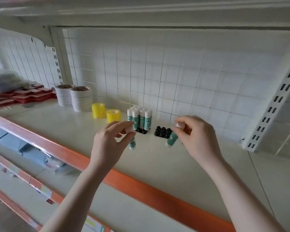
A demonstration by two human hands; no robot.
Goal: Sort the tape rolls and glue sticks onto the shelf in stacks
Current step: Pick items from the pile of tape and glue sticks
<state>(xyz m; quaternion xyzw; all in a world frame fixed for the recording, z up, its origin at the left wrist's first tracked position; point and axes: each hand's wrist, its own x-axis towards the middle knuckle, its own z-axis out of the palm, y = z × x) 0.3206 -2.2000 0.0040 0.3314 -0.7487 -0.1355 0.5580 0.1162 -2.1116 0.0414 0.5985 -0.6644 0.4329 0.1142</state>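
Observation:
My left hand (111, 144) pinches a teal-and-white glue stick (132, 143) by its top, the stick hanging down. In my right hand (197, 136) a second glue stick (172, 138) is held tilted, gripped at its white cap. Both hands hover above the white shelf (157, 161). Behind them several glue sticks (140, 118) stand upright in a black holder. A second black holder (163, 131) beside it has nothing in its holes. Two yellow tape rolls (105, 113) sit to the left, and two stacks of white tape rolls (74, 97) stand further left.
Red flat boxes (23, 96) and a clear plastic bag (5, 79) fill the shelf's left end. An orange strip (141, 190) runs along the front edge. A slotted white bracket (271, 111) stands at right. A wire grid (182, 72) backs the shelf. Lower shelves lie below left.

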